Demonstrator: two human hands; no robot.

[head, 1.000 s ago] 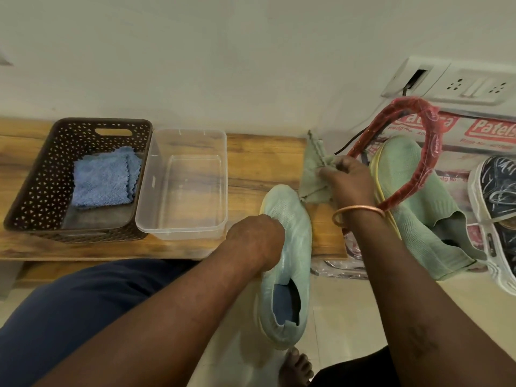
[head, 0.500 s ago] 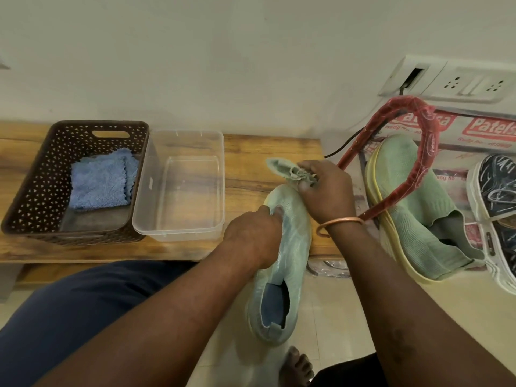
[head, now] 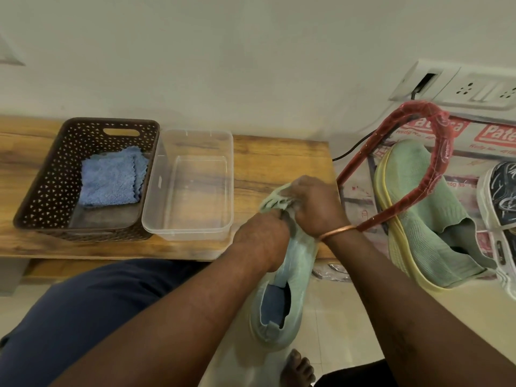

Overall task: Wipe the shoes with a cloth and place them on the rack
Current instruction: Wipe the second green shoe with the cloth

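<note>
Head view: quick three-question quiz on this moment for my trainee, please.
1. True or false: the left hand holds the blue cloth.
2. Which wrist wears the copper bangle? A left, B right.
3. Fill in: the right hand presses the green cloth on the ____ of the green slip-on shoe in hand.
Key: 1 false, it lies in the brown basket; 2 B; 3 toe.

On bench (head: 279, 157), basket (head: 42, 191) holding folded cloth (head: 110, 180), tub (head: 157, 191) just right, shoe (head: 424, 219) on rack (head: 444, 146) further right
</note>
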